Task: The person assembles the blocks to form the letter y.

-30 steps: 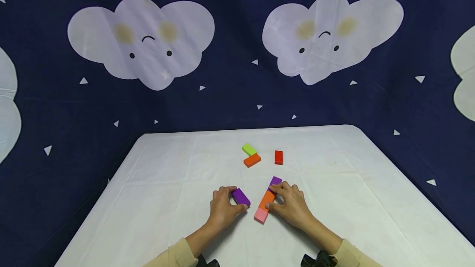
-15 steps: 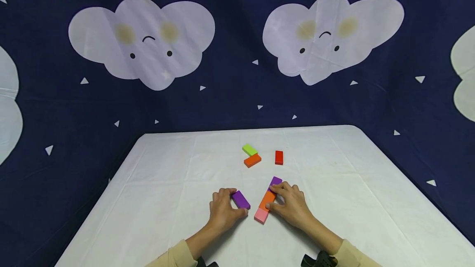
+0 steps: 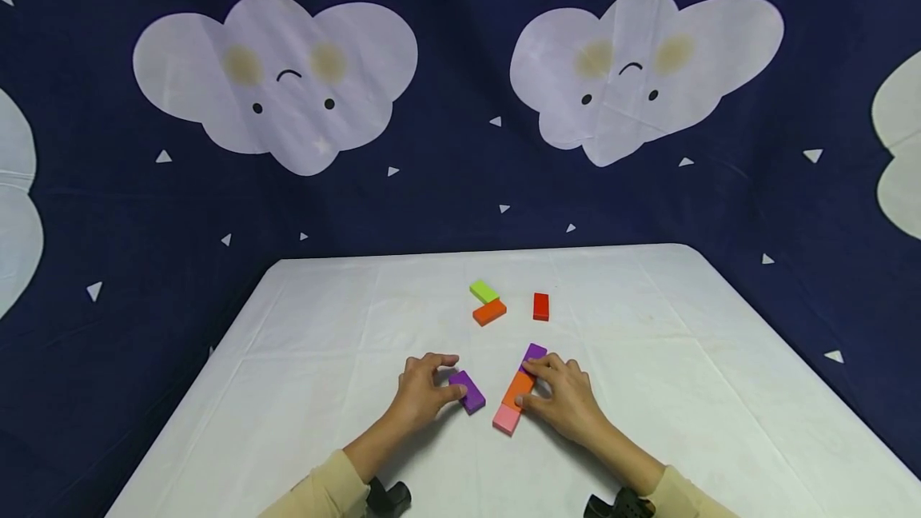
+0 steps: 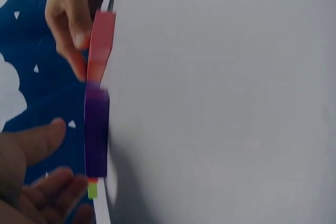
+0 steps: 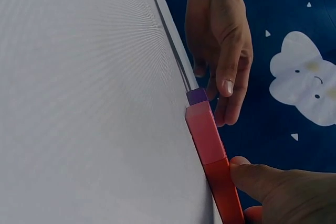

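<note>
A purple block (image 3: 472, 400) lies flat on the table, left of a slanting row of blocks. My left hand (image 3: 420, 392) is beside it, with thumb and fingers spread. In the left wrist view, a gap shows between those fingers and the purple block (image 4: 97, 132). The row runs from a purple block (image 3: 535, 351) at the far end through an orange block (image 3: 517, 388) to a pink block (image 3: 507, 419) nearest me. My right hand (image 3: 568, 398) pinches the orange block from its right side, the forefinger at its joint with the purple one. In the right wrist view, the thumb touches the orange block (image 5: 223, 190).
Farther back on the white table (image 3: 324, 326) lie a lime green block (image 3: 484, 291), another orange block (image 3: 489, 312) touching it, and a red block (image 3: 541, 307) to their right. A dark blue cloud-print cloth (image 3: 460, 206) hangs behind the table.
My left hand has let go of the purple block and drawn back left, fingers spreading. That block has shifted slightly toward me. The right hand and the row stay put.
</note>
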{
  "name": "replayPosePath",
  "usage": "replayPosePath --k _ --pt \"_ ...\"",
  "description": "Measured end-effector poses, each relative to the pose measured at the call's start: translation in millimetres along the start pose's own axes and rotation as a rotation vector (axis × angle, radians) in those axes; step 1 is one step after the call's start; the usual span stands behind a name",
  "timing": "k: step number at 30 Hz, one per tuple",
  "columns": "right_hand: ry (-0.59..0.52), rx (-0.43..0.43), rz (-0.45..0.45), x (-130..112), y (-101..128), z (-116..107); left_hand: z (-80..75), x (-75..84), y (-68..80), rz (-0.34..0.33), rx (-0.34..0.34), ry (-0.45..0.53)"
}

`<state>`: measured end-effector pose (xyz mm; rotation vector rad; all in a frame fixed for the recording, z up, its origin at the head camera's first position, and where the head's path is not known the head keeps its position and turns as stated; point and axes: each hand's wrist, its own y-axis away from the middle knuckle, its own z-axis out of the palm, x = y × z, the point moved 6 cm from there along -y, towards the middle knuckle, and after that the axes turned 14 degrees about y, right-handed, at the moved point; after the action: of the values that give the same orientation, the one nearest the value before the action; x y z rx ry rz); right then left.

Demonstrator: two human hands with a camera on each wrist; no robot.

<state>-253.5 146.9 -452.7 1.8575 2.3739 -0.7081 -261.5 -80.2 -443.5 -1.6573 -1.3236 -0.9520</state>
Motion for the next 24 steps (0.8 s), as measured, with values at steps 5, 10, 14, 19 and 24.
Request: replayPosePath --k 5,10,14,19,24 --pt "0.0 -0.007 -0.004 -0.3 0.1 -0.1 -4.5 -2.2 -7.0 0.053 -0.121 0.043" --pt "-0.003 -0.007 -0.004 -0.3 0.3 -0.3 -6.1 -3.3 -11.1 0.105 -0.244 0.069" --pt "-0.003 0.0 -0.008 -0.8 0.9 -0.9 -4.4 -9.5 -17.1 0.051 -0.3 0.077" --pt "-0.004 0.0 -0.009 -1.6 1.2 -1.6 -2.4 -12.2 -21.8 0.059 -0.337 0.039" --pt "-0.009 -0.005 -0.006 -1.7 1.3 -2.2 -1.2 -11.4 -22.8 0.075 -0.344 0.049"
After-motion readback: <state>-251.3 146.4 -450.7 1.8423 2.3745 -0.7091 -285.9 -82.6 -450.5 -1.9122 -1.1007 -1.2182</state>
